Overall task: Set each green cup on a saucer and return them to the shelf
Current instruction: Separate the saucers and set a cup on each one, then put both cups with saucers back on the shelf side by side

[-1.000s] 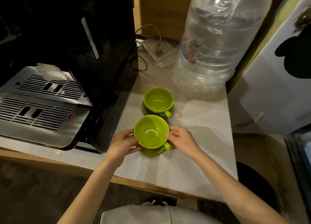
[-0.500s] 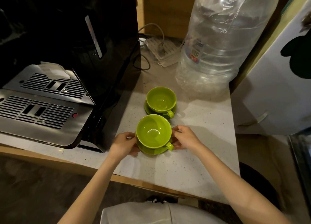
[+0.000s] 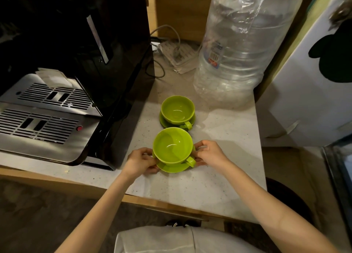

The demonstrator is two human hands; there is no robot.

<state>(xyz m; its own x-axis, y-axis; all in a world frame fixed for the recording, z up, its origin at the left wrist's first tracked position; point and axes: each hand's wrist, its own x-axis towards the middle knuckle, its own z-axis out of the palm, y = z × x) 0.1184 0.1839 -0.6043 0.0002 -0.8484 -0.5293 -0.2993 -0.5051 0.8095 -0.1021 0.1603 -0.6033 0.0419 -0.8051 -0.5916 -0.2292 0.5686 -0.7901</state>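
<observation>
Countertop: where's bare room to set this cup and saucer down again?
The speckled white countertop is bare right of and in front of the near green cup on its saucer, out to its edges. It is crowded behind: the far green cup and saucer, clear plastic water jug, black coffee machine alongside.

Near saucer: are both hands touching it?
Touching. The head view shows the left hand pinching the near saucer at its left rim and the right hand gripping its right rim beside the near cup.

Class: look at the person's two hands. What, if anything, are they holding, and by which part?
Both hands hold the near saucer under the near cup: left hand pinches its left rim, right hand its right rim, beside the cup's handle.
</observation>
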